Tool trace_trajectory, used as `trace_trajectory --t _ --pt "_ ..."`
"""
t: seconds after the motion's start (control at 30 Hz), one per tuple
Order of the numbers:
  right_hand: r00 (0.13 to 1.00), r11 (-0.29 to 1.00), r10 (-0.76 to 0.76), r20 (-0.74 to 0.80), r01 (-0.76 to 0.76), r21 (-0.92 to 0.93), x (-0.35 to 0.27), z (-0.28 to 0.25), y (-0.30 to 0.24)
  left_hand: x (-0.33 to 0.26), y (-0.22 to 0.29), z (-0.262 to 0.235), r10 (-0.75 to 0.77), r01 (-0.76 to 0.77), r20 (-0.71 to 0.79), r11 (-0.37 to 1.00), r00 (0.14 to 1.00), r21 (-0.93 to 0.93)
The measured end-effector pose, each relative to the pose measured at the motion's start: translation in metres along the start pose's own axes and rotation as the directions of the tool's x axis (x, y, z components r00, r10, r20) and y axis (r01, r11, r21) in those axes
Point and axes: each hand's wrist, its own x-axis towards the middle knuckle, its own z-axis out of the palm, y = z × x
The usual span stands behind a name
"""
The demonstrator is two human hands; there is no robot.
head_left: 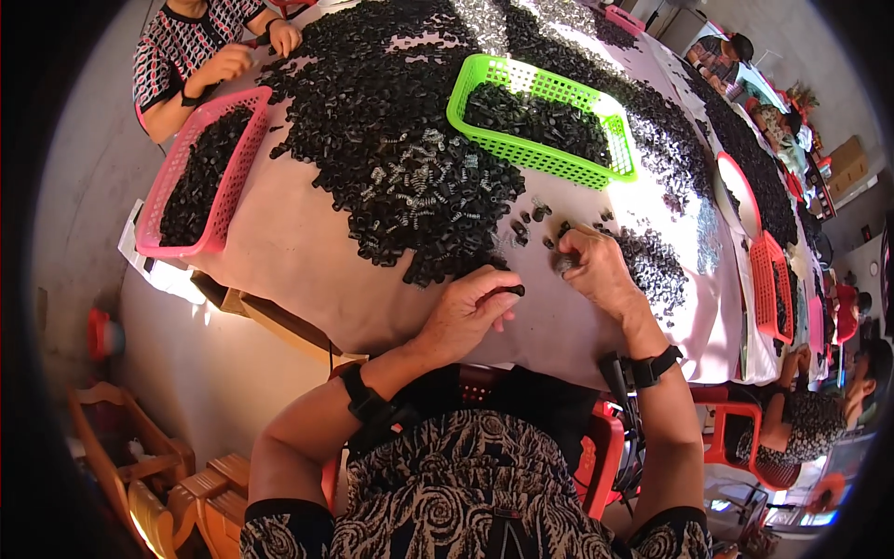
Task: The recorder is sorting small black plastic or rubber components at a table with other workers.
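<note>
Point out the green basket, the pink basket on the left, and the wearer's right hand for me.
green basket (622, 140): head view, on its right wall.
pink basket (244, 166): head view, on its right side wall.
right hand (596, 270): head view, on the back of the hand, curled over small black parts.

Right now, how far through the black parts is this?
Done: green basket and pink basket each hold a layer of parts. In hand: left hand pinches one part, right hand fingers another. Left: the big heap covers most of the table.
</note>
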Motion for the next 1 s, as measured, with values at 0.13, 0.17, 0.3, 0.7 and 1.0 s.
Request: trace_trajectory --t 0.13,0.17,0.3,0.7,1.0 --pt "0.997 0.992 0.082 -0.002 -0.082 0.093 -0.003 0.007 0.001 -0.001 0.001 0.001 -0.023 0.022 -0.018 1.0 1.0 -0.006" --pt "0.997 0.992 0.08 -0.011 -0.079 0.095 -0.003 0.007 0.001 -0.001 0.002 0.001 -0.012 0.012 -0.018 1.0 1.0 0.013" --pt "0.997 0.984 0.065 -0.034 -0.058 0.167 -0.008 0.003 -0.012 0.0 0.002 0.002 -0.002 0.002 -0.027 1.0 1.0 0.005" --pt "0.96 0.808 0.081 0.267 -0.22 0.547 -0.013 -0.015 -0.05 0.0 0.004 0.001 -0.017 0.017 -0.006 1.0 1.0 0.009" --pt "0.944 0.691 0.032 0.33 -0.259 0.675 -0.01 -0.004 -0.044 -0.001 0.005 0.0 0.006 -0.01 0.044 0.997 0.999 0.081"
